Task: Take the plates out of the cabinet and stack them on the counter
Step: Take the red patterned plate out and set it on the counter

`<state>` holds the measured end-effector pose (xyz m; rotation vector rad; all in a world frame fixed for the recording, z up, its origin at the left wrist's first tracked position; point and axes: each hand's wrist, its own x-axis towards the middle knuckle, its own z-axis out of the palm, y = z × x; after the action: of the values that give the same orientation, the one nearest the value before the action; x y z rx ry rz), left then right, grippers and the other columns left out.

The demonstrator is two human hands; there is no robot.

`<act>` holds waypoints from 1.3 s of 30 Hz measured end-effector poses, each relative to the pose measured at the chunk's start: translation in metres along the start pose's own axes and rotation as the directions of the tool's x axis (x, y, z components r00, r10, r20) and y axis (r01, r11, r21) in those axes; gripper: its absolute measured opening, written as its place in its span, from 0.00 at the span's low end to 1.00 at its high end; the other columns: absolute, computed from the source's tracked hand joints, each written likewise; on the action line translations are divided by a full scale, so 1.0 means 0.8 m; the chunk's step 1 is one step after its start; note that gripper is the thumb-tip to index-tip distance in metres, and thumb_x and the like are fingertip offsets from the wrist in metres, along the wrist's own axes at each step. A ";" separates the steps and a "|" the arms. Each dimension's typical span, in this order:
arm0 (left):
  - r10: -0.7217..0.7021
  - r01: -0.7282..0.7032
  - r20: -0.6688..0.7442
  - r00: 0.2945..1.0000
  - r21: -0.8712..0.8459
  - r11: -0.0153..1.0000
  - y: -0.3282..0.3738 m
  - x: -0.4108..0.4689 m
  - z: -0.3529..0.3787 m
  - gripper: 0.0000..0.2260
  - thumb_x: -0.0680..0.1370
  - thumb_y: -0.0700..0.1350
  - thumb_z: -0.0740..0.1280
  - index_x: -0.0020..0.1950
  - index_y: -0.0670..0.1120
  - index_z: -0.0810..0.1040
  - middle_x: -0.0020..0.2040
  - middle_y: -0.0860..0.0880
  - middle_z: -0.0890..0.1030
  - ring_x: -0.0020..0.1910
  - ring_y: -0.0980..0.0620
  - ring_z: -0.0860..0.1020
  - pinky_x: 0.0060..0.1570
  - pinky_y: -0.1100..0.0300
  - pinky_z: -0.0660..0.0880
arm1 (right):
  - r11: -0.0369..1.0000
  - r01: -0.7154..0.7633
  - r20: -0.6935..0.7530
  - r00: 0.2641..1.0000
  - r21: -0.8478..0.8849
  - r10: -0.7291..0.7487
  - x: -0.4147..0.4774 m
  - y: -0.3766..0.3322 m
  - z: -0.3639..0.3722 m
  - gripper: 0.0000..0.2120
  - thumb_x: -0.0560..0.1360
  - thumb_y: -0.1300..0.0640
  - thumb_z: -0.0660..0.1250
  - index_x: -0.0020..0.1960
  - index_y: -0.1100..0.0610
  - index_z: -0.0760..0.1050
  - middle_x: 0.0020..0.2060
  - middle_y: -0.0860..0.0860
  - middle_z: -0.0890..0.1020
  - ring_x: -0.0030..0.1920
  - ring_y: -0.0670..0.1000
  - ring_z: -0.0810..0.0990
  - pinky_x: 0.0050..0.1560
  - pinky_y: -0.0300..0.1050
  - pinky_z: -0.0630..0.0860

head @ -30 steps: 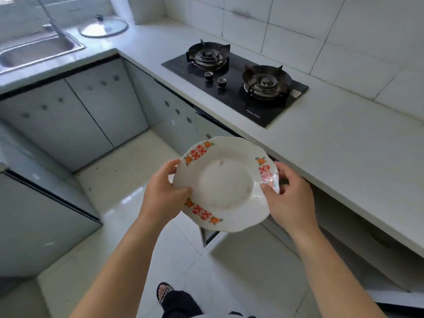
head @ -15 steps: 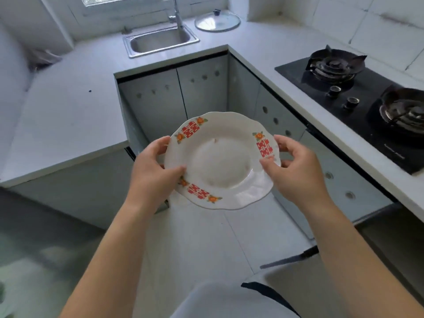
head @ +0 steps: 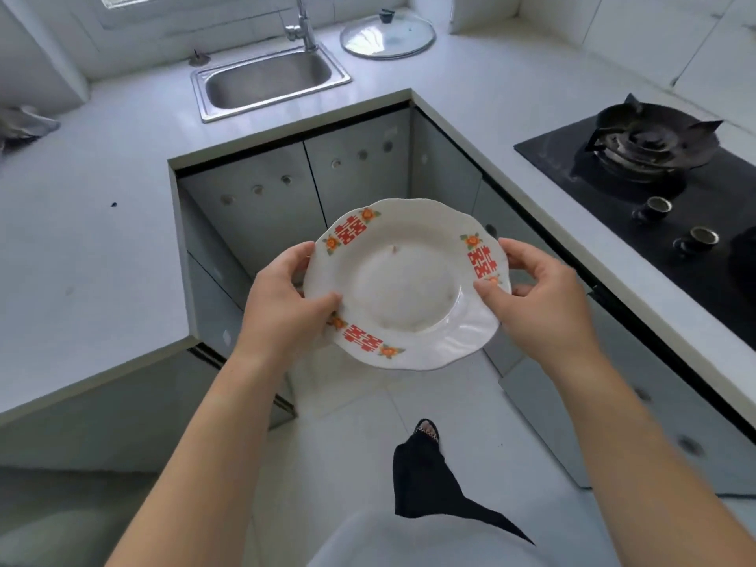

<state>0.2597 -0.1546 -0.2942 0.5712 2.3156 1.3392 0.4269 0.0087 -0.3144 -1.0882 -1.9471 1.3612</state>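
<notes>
I hold a white scalloped plate [head: 405, 288] with red and orange rim patterns in front of me, above the floor between the counters. My left hand [head: 282, 304] grips its left rim with the thumb on top. My right hand [head: 540, 292] grips its right rim the same way. The plate is tilted slightly toward me and has nothing on it. The white counter [head: 82, 247] stretches along the left, and grey cabinet doors [head: 311, 190] stand shut under the sink.
A steel sink [head: 270, 81] with a faucet sits at the back, a glass pot lid [head: 386, 36] beside it. A black gas hob [head: 654, 173] fills the right counter. A crumpled cloth [head: 24, 124] lies at far left. My foot [head: 425, 433] is on the tiled floor.
The view has swung left from the hob toward the sink corner and left counter. Both hands have kept the same hold on the plate throughout.
</notes>
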 end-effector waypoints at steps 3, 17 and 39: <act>0.032 -0.033 0.025 0.999 0.039 0.999 0.028 0.071 0.022 0.29 0.70 0.36 0.70 0.69 0.51 0.69 0.58 0.56 0.77 0.47 0.54 0.81 0.40 0.63 0.79 | 1.000 -0.003 -0.011 1.000 -0.008 0.003 0.074 -0.009 -0.005 0.23 0.71 0.59 0.71 0.64 0.49 0.72 0.44 0.34 0.78 0.39 0.43 0.83 0.33 0.30 0.76; 0.038 -0.039 0.011 0.999 0.100 0.994 0.091 0.351 0.057 0.29 0.70 0.37 0.70 0.68 0.55 0.69 0.56 0.58 0.76 0.44 0.55 0.81 0.38 0.57 0.80 | 0.999 -0.019 0.032 0.999 -0.043 0.021 0.355 -0.043 0.048 0.24 0.70 0.60 0.72 0.65 0.51 0.72 0.42 0.32 0.74 0.39 0.38 0.80 0.38 0.33 0.75; 0.149 -0.185 0.357 0.922 0.068 0.980 0.212 0.857 0.134 0.29 0.69 0.35 0.66 0.68 0.54 0.70 0.61 0.57 0.76 0.45 0.53 0.81 0.41 0.56 0.80 | 0.969 -0.236 -0.264 0.942 -0.079 0.208 0.768 -0.091 0.138 0.20 0.71 0.61 0.71 0.60 0.47 0.74 0.45 0.36 0.78 0.41 0.46 0.82 0.45 0.48 0.81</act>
<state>-0.2312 0.3641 -0.2894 0.9759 2.0835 1.0878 -0.0143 0.4565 -0.3034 -1.4962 -1.7691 1.1675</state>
